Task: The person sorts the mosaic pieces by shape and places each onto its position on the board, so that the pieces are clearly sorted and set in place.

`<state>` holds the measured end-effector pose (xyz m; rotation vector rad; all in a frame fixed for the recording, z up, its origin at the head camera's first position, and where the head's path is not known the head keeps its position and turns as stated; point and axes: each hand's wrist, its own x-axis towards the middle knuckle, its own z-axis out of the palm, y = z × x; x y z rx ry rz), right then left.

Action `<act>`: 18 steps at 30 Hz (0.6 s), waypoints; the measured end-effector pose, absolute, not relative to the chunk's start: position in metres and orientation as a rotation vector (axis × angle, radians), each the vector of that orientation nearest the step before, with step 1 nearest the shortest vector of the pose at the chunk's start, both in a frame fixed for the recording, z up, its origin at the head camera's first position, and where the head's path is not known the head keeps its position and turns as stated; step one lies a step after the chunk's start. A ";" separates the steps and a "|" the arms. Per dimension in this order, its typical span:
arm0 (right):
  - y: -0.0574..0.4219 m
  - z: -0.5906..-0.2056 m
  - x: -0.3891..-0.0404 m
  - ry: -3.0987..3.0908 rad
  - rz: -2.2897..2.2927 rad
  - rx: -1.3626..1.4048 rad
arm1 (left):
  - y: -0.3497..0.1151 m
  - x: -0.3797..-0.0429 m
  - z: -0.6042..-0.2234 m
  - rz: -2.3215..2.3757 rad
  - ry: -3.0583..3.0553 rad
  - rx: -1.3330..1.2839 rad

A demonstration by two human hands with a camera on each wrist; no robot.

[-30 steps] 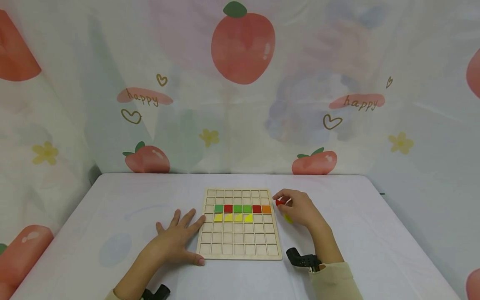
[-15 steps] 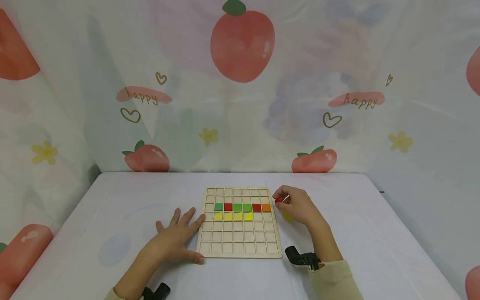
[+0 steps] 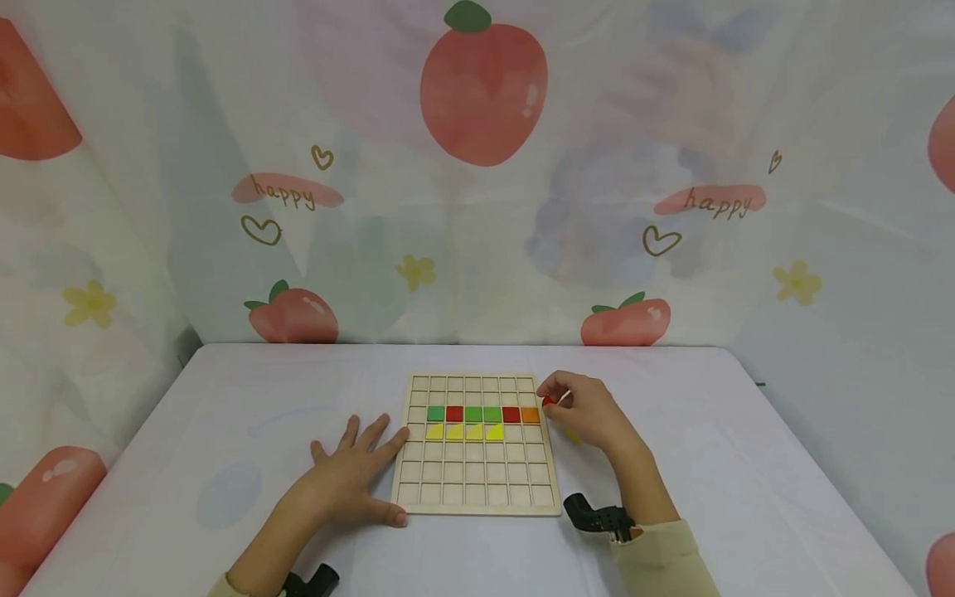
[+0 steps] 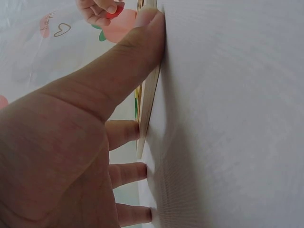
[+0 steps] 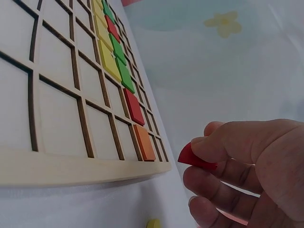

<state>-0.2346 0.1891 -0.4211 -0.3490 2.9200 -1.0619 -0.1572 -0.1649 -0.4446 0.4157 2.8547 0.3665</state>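
A wooden grid board lies on the table. Its third row from the back carries green, red and orange square tiles, ending in an orange tile at the right border. Below them sit several yellow pieces. My left hand is spread flat, index finger and thumb at the board's left edge and near-left corner. Just off the right edge, my right hand pinches a small red piece with a curved side between thumb and fingers, raised above the table. A yellow piece lies beneath that hand, mostly hidden.
A white cloth covers the table. Behind it hangs a patterned curtain with printed fruit and hearts. Black wrist cameras show at both wrists, the right one close to the board's near-right corner.
My right hand, holding the red piece, has shifted slightly left toward the board's right edge. The left hand and the tiles on the board stay put.
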 end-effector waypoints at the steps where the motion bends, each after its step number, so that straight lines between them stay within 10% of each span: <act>1: 0.188 -0.421 -0.234 2.920 -1.060 -0.353 | -0.165 -0.157 -0.445 0.367 2.855 0.416; 18: 0.178 -0.425 -0.234 2.926 -1.049 -0.386 | -0.165 -0.157 -0.446 0.364 2.865 0.423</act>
